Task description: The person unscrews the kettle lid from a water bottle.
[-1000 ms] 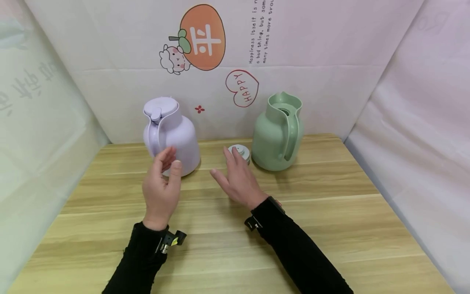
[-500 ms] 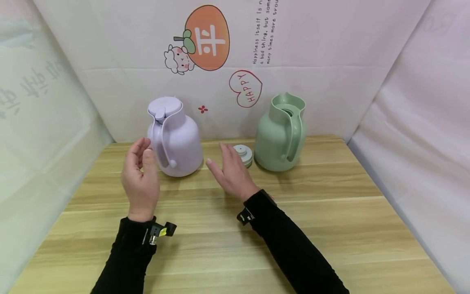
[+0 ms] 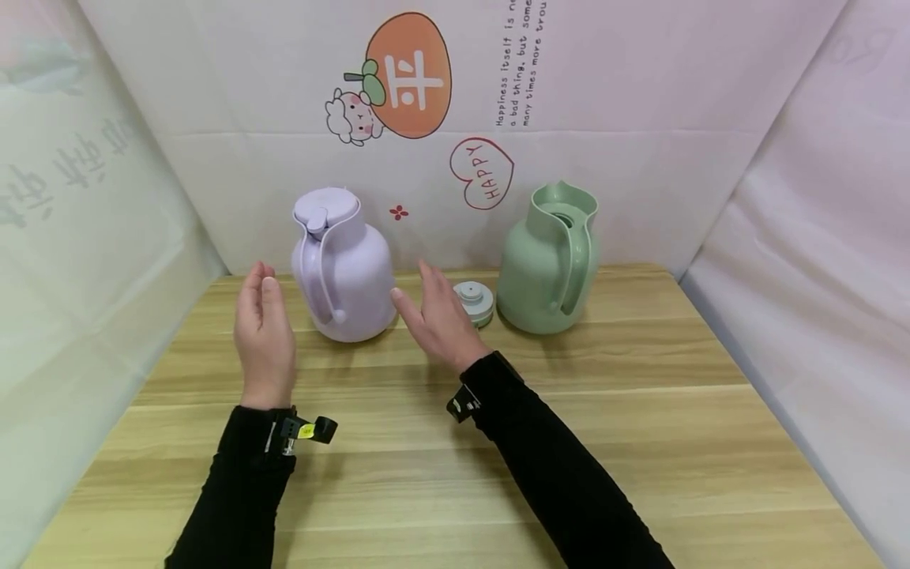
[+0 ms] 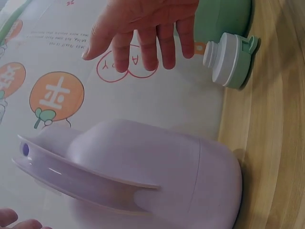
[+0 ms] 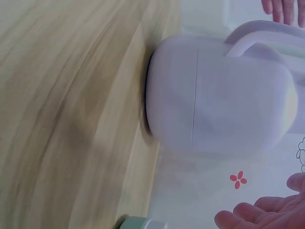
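Note:
A lilac thermos jug [image 3: 351, 273] with its lid on stands upright near the back of the table, handle toward the front. My left hand [image 3: 265, 340] is raised to the left of it, fingers straight and apart from the jug. On its other side my right hand [image 3: 444, 320] hovers with fingers extended, holding nothing. Just behind the right hand a round lid [image 3: 474, 300], pale on top with a green base, lies on the table; the hand partly hides it. To the right of that stands a green thermos jug [image 3: 543, 273], its mouth uncovered.
The wooden table [image 3: 604, 442] stretches toward the front and both sides. A white printed cloth [image 3: 611, 95] hangs close behind the jugs, with more cloth along the left and right edges.
My left hand has moved left from in front of the lilac jug to beside it, its fingers straightening. My right hand has shifted slightly left and back, uncovering more of the lid.

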{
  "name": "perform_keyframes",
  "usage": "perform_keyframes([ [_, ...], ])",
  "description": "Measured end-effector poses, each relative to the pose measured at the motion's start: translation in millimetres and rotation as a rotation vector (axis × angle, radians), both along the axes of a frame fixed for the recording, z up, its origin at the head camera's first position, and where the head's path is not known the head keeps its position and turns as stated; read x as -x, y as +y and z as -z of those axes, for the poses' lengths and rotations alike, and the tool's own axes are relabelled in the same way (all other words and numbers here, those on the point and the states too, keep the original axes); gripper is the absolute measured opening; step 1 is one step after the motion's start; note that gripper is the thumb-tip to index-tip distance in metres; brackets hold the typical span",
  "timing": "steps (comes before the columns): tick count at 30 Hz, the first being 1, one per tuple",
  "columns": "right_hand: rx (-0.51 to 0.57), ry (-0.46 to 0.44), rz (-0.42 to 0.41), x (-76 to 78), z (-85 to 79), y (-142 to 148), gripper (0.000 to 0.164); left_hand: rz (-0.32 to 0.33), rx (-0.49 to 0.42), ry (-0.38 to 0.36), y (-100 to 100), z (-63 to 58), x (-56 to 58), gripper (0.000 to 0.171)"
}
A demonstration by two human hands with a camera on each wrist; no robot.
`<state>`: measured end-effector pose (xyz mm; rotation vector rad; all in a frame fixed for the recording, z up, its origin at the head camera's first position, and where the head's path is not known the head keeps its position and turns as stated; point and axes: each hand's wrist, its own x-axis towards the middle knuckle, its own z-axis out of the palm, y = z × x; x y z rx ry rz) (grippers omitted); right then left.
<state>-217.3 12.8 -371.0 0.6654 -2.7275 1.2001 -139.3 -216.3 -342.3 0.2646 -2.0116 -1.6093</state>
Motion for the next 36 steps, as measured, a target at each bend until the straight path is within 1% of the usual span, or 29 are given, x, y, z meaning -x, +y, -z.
perform_keyframes([
  [4,0.020,0.000,0.000,4.6,-1.6,-6.0,0.086,0.026,-0.054,-0.060,-3.9,0.5,6.1,0.066],
  [8,0.040,-0.008,0.004,8.5,-3.7,-10.4,0.085,0.031,-0.078,-0.099,-7.3,2.1,12.4,0.067],
  [10,0.048,-0.021,0.007,10.4,-5.1,-12.3,0.085,0.032,-0.086,-0.109,-9.0,2.9,15.4,0.068],
  [16,0.080,-0.049,0.003,17.4,-8.1,-20.1,0.087,0.066,-0.127,-0.134,-15.4,5.4,21.7,0.068],
  [20,0.099,-0.061,-0.001,20.7,-10.7,-24.9,0.086,0.061,-0.141,-0.168,-19.3,6.7,27.4,0.072],
  [25,0.119,-0.087,0.008,25.1,-13.8,-30.0,0.086,0.057,-0.153,-0.188,-22.7,8.6,35.5,0.075],
  [30,0.145,-0.105,0.019,31.0,-14.8,-36.6,0.085,0.079,-0.184,-0.191,-26.0,9.4,42.9,0.075],
  [36,0.180,-0.131,0.032,37.0,-15.0,-44.6,0.085,0.098,-0.193,-0.228,-30.6,10.9,51.2,0.075],
])
